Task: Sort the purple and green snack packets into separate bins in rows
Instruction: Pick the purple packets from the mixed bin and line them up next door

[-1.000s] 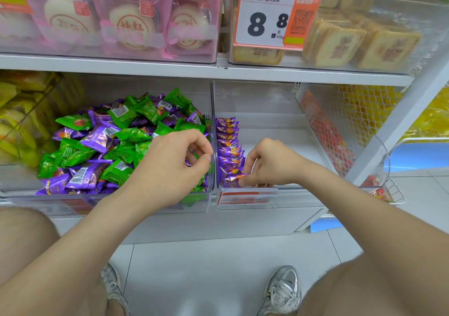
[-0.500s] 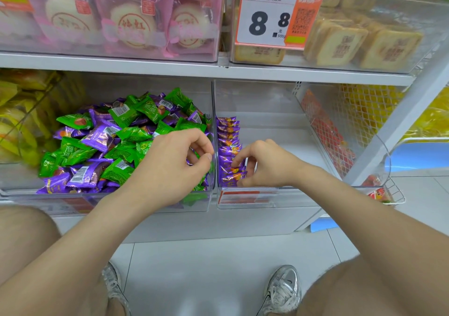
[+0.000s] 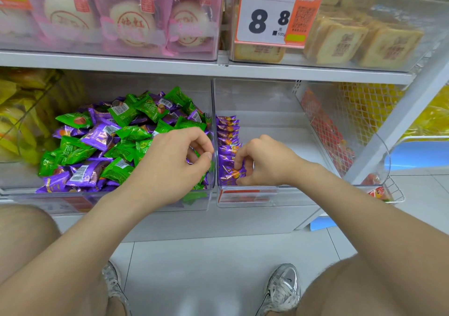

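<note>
In the head view, at centre frame, the right hand [image 3: 263, 164] pinches the front purple packet [image 3: 229, 173] of a single purple row [image 3: 227, 131] along the left wall of the right bin [image 3: 274, 143]. Left of it, the left hand [image 3: 170, 167] curls over the mixed pile [image 3: 104, 143] in the left bin [image 3: 121, 196]; whether it grips a packet I cannot tell. Sorting looks barely begun: no green row yet, and most packets are unsorted.

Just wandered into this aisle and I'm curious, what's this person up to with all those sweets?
A person is sorting snacks. Their right hand pinches the frontmost purple foil snack packet of a row in the clear plastic right bin. Their left hand, fingers curled, is over the mixed heap of green and purple packets in the clear plastic left bin.
</note>
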